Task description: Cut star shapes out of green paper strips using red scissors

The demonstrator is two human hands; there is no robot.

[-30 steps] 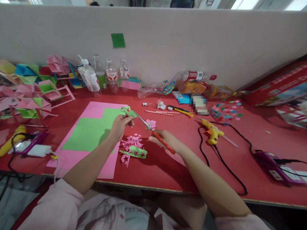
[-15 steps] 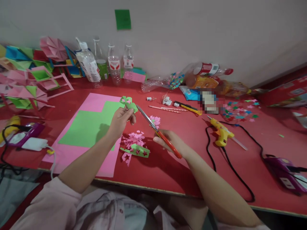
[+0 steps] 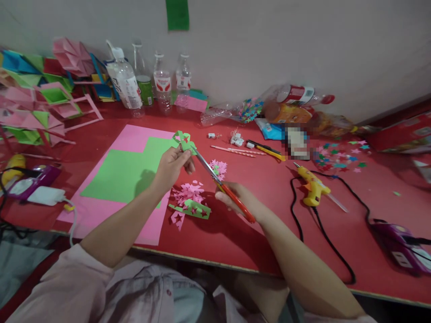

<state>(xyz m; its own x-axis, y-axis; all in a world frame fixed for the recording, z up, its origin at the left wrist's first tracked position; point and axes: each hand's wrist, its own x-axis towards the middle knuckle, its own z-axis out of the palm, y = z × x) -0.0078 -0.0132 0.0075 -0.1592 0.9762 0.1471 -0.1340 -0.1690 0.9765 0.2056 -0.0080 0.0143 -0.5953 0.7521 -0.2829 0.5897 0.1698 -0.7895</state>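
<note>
My left hand point(image 3: 175, 165) pinches a small piece of green paper point(image 3: 183, 138) with star-shaped holes in it. My right hand point(image 3: 237, 197) is closed round the red handles of a pair of scissors point(image 3: 215, 176), whose blade tips reach the paper's right edge. Below the hands lies a heap of pink paper scraps point(image 3: 188, 194), with a green strip point(image 3: 195, 210) with star holes on it. A little pile of pink and green cut stars point(image 3: 218, 168) sits behind the scissors. Green sheets point(image 3: 117, 177) rest on a large pink sheet point(image 3: 148, 229) to the left.
A yellow glue gun point(image 3: 313, 186) and its black cord lie right, near a purple power strip point(image 3: 400, 246). Plastic bottles point(image 3: 163, 85) stand along the wall; others lie at back right. Folded paper shapes point(image 3: 50, 98) fill the left. A yellow utility knife point(image 3: 269, 151) lies behind scattered stars' left.
The view has tilted down slightly. The scissor tips have come up against the green paper, and the paper has turned a little in my left hand.
</note>
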